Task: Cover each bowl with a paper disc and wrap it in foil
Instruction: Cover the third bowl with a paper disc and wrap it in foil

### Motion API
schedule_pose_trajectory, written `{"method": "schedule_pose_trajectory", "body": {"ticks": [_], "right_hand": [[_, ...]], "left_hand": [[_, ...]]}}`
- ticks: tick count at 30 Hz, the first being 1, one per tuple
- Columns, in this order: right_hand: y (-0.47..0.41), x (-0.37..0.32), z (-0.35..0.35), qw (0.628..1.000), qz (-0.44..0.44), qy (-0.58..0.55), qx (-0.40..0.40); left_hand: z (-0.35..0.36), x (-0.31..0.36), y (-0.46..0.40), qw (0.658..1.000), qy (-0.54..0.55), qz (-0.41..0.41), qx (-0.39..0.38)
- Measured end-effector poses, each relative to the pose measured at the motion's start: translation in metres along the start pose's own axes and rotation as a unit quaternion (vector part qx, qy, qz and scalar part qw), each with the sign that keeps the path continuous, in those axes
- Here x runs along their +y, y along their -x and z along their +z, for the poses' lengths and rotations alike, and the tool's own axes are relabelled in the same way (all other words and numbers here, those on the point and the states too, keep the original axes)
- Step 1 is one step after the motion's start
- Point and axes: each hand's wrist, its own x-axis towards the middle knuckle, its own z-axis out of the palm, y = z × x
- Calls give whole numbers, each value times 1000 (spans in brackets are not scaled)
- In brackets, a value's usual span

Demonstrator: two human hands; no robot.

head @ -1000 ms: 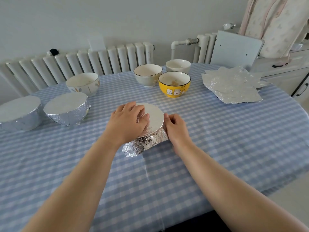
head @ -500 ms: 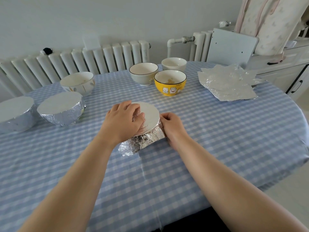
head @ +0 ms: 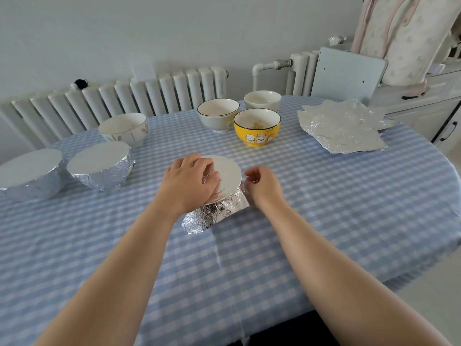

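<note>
At the table's middle stands a bowl half wrapped in foil (head: 219, 211), with a white paper disc (head: 228, 171) on top. My left hand (head: 189, 181) lies on the disc's left part and presses a crumpled foil flap down onto it. Just right of the bowl, my right hand (head: 264, 188) hovers with curled fingers and holds nothing, a little apart from the foil wall. A foil corner sticks out at the bowl's near side. Two wrapped bowls (head: 99, 171) (head: 30, 178) stand at the left.
Uncovered bowls stand behind: a leaf-patterned one (head: 123, 129), a dark-rimmed white one (head: 218, 118), a plain white one (head: 262, 99) and a yellow cat bowl (head: 257, 133). Loose foil sheets (head: 341, 128) lie at the back right. A radiator (head: 149, 93) runs behind the blue checked tablecloth (head: 324, 208).
My right hand has come off the foil at the bowl's right side and now hovers with its fingers curled. The left hand stays pressed on the top.
</note>
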Motion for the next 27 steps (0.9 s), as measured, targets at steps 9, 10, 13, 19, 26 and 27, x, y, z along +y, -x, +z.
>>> {"method": "schedule_pose_trajectory", "body": {"ticks": [9, 10, 13, 19, 26, 27], "right_hand": [[30, -15, -3, 996, -8, -88, 2], [33, -15, -2, 997, -4, -71, -1], [37, -14, -3, 996, 7, -93, 10], [47, -11, -4, 994, 12, -110, -18], [48, -13, 1, 997, -4, -80, 3], [48, -13, 2, 997, -6, -76, 6]], "left_hand": [[0, 0, 0, 1000, -1, -1, 3], [0, 0, -1, 1000, 1, -2, 5], [0, -1, 0, 1000, -1, -4, 3], [-1, 1, 1, 1000, -2, -1, 2], [-1, 1, 1, 1000, 1, 0, 7], [-1, 1, 1, 1000, 1, -1, 7]]}}
